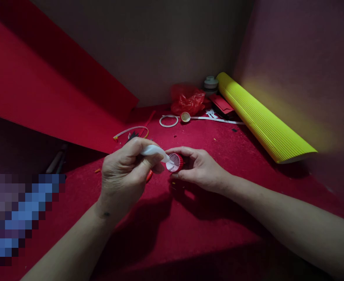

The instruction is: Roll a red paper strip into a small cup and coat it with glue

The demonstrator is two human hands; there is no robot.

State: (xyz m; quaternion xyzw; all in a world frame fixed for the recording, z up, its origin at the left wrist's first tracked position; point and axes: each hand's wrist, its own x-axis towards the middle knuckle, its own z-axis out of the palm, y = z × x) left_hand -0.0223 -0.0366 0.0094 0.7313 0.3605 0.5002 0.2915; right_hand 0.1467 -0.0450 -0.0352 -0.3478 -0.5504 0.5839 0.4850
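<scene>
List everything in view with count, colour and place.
Squeeze bottle: one, white, centre
Ribbed round piece: one, red-white, centre
Large sheet: one, red, left
Corrugated roll: one, yellow, right
Plastic bag: one, red, back
Jar: one, greyish, beside roll
Packet: one, red, beside roll
Ring: one, white, back
Small cup: one, pale, beside ring
Flat strip: one, white, beside cup
Scraps: several, white, beside packet
Curled strip: one, whitish, left of ring
Handle: one, red, partly hidden, centre
Table: one, red, underneath
Left hand: one, bare, on bottle
Right hand: one, bare, on ribbed piece
</scene>
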